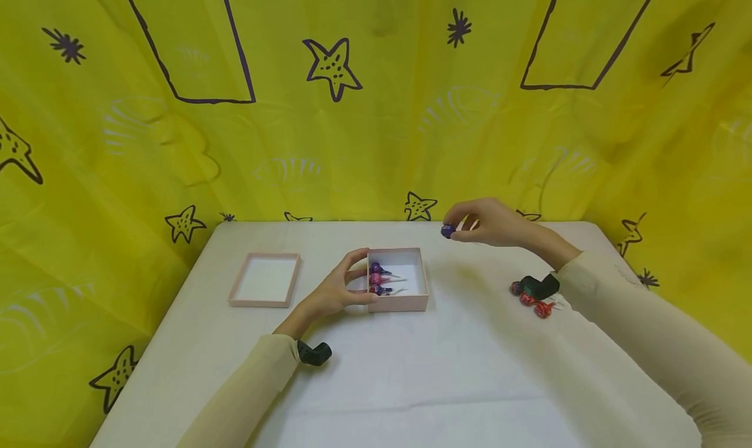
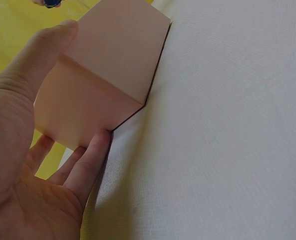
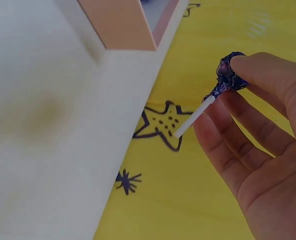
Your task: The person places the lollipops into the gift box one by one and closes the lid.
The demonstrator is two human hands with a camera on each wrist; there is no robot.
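Observation:
My left hand (image 1: 337, 292) grips the left end of a pink box (image 1: 399, 304), which stands without a lid on the table. In the left wrist view its thumb lies along one wall of the box (image 2: 123, 50), with the fingers against another. Inside are several wrapped lollipops (image 1: 376, 279), purple and pink heads to the left and sticks pointing right. Above the table, up and to the right of the box, my right hand (image 1: 492, 223) pinches a purple-wrapped lollipop (image 3: 226, 75) by its head between thumb and fingers. Its white stick (image 3: 195, 116) sticks out free.
Left of the box lies a shallow pink lid (image 1: 235, 302), its white inside facing up. More wrapped lollipops (image 1: 543, 310) lie on the right of the white-covered table (image 1: 446, 369), partly beneath the right wrist's dark camera mount (image 1: 540, 287). A yellow patterned curtain (image 1: 376, 134) hangs behind.

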